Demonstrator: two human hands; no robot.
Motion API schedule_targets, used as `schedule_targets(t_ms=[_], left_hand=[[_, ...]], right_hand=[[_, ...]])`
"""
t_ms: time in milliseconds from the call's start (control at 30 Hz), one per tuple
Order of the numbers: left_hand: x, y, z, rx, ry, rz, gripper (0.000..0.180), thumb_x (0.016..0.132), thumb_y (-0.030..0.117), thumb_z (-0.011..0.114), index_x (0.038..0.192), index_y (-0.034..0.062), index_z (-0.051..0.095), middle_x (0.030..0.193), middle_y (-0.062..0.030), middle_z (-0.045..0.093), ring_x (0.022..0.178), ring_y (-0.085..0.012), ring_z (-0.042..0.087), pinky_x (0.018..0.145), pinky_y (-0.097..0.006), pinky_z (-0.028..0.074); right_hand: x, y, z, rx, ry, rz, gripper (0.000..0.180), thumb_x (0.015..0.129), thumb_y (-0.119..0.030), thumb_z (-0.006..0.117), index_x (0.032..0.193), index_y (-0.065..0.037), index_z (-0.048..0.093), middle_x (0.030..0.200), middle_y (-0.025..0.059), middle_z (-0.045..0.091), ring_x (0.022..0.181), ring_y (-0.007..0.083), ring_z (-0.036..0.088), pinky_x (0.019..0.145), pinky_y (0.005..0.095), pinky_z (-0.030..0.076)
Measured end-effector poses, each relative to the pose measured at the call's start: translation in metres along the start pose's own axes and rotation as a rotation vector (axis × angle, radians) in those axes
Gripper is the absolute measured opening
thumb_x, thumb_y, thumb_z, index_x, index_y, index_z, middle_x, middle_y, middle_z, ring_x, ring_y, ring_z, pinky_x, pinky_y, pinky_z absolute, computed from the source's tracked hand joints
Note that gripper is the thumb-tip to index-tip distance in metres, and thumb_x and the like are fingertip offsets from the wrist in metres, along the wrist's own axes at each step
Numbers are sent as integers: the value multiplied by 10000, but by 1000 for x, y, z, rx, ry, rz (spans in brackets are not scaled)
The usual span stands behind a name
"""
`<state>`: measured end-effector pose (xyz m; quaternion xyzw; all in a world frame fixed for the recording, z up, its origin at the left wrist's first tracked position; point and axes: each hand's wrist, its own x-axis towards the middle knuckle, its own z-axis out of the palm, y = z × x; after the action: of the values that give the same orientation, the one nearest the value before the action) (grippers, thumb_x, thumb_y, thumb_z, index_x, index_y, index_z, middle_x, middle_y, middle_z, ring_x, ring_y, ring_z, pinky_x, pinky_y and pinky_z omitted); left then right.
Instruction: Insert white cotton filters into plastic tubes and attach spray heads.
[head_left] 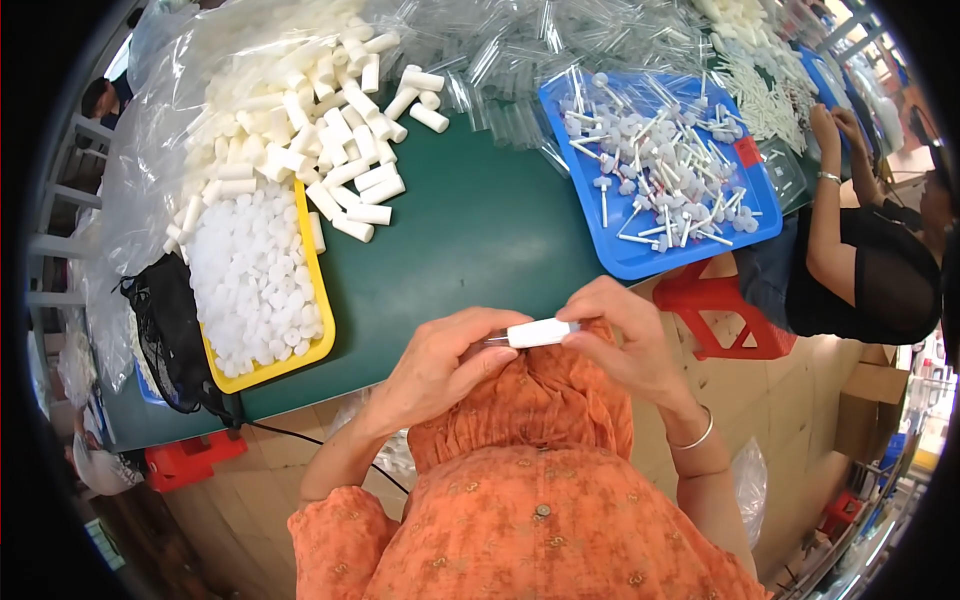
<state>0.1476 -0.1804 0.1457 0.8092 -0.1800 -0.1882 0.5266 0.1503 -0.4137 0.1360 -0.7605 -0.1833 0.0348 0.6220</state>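
A short white cylinder (540, 332) lies sideways between my hands, just past the table's near edge and over my lap. My left hand (440, 360) pinches its left end, where a narrow clear part shows between thumb and fingers. On the right end, the thumb and forefinger of my right hand (625, 340) are closed. My fingers partly cover both ends, so how the clear part joins the cylinder cannot be made out. Similar off-white foam cylinders (350, 172) lie in a loose heap at the far left.
A yellow tray (318, 290) of small white caps stands left; a blue tray (625, 262) of white-stemmed parts stands right. Clear plastic tubes (500, 70) pile up at the back of the green table (470, 220). Another person (850, 250) sits right, beside a red stool (725, 310).
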Motion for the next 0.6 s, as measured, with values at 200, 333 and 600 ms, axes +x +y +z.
schedule_targets(t_ms=[200, 333, 600], left_hand=[[-2, -10, 15, -182, 8, -29, 210, 980, 145, 530, 1140, 14, 568, 886, -124, 634, 756, -243, 608, 703, -323, 470], [-3, -8, 15, -165, -60, -81, 205, 1008, 170, 475, 1097, 8, 564, 850, -129, 616, 764, -259, 597, 715, -343, 466], [-16, -7, 29, -110, -47, -43, 194, 1010, 165, 466, 1066, 12, 572, 886, -143, 614, 789, -286, 595, 723, -374, 465]], right_hand=[[4, -2, 21, -3, -34, -33, 209, 816, 34, 694, 1018, -14, 675, 891, 57, 629, 792, 138, 594, 638, 263, 468], [-8, 16, 10, 12, -83, 49, 178, 866, 20, 654, 1042, -8, 657, 867, 43, 635, 718, 103, 585, 596, 237, 461], [-15, 13, 6, 535, -299, 462, 90, 940, -50, 604, 1010, 4, 592, 771, 47, 640, 627, 66, 604, 523, 187, 472]])
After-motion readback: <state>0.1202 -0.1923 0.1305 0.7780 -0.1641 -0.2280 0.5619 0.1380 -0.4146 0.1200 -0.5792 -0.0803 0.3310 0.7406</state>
